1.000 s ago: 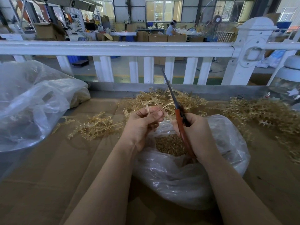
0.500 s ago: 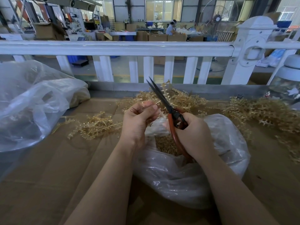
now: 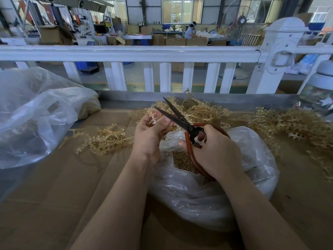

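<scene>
Cardboard is covering the tabletop point(image 3: 72, 186) where you are working, and a white railing point(image 3: 126, 53) is standing behind the clear plastic bag point(image 3: 207, 195). Just above the bag's open mouth, your left hand point(image 3: 149, 134) is pinching a golden plastic sprig point(image 3: 154, 120) in curled fingers. Your right hand point(image 3: 216, 152), over the bag, is gripping the red-handled scissors point(image 3: 180, 118), with the blades standing apart just beside the sprig. Loose golden sprigs point(image 3: 106, 139) are lying left of the bag.

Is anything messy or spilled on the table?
Yes. Golden sprigs lie scattered over the cardboard, loose outside the clear bag. Nothing looks broken. The scissors are open in the right hand.
</scene>
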The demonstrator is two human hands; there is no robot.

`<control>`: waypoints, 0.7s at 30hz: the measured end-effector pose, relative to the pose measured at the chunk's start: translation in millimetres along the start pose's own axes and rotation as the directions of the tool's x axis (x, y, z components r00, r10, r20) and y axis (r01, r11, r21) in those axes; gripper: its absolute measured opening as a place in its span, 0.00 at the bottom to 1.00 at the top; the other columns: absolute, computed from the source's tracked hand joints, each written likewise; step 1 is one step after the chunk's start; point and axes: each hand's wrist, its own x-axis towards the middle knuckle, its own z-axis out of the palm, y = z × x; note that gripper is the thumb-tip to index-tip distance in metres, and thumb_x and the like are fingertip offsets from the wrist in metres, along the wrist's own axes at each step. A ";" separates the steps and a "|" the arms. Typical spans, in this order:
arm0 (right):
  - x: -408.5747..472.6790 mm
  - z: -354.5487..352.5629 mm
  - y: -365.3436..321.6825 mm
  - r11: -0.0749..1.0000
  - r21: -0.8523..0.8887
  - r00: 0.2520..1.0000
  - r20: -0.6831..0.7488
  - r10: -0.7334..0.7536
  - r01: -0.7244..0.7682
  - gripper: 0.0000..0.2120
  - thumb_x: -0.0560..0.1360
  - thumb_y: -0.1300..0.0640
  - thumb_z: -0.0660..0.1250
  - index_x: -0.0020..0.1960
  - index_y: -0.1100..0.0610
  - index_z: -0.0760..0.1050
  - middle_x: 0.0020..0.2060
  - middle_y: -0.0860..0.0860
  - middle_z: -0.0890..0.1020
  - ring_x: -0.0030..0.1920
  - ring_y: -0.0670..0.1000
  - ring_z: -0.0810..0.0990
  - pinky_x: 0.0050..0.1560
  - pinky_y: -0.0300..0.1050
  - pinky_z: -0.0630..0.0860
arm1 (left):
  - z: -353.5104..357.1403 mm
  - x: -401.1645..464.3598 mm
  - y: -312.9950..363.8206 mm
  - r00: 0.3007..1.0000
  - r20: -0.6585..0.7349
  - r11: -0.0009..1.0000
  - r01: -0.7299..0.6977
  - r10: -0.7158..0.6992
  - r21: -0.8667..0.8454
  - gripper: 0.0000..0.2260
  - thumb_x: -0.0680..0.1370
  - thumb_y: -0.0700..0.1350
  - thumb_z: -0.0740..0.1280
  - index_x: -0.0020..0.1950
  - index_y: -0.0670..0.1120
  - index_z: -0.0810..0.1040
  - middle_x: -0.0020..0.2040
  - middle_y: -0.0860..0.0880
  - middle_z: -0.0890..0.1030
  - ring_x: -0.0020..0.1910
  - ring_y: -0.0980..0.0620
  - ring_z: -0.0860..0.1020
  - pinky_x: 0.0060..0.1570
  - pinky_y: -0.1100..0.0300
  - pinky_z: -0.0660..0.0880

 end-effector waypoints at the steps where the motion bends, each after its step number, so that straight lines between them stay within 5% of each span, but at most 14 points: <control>1: -0.1 0.2 0.1 1.000 -0.006 1.000 0.001 -0.011 0.011 0.29 0.66 0.22 0.60 0.43 0.48 0.69 0.34 0.39 0.74 0.34 0.41 0.72 0.32 0.38 0.68 | -0.8 0.1 0.0 1.000 0.003 1.000 0.011 -0.011 -0.008 0.08 0.67 0.36 0.72 0.45 0.42 0.78 0.35 0.50 0.83 0.34 0.56 0.80 0.38 0.65 0.77; 12: 0.0 -3.9 -2.6 0.999 0.001 0.999 0.020 -0.046 0.046 0.31 0.63 0.20 0.55 0.39 0.48 0.68 0.28 0.40 0.72 0.30 0.37 0.69 0.28 0.34 0.59 | -3.4 2.3 1.2 0.999 -0.004 0.998 0.051 -0.052 -0.029 0.08 0.70 0.35 0.70 0.46 0.43 0.77 0.33 0.51 0.82 0.32 0.58 0.79 0.40 0.66 0.76; 21: -1.1 -2.9 -2.8 0.996 -0.025 0.996 -0.020 -0.089 0.088 0.27 0.67 0.23 0.60 0.32 0.46 0.59 0.25 0.39 0.66 0.26 0.37 0.64 0.28 0.33 0.57 | -4.1 4.2 0.9 0.998 -0.027 0.995 0.062 -0.064 -0.081 0.14 0.70 0.35 0.71 0.55 0.41 0.78 0.37 0.50 0.84 0.34 0.57 0.80 0.38 0.66 0.76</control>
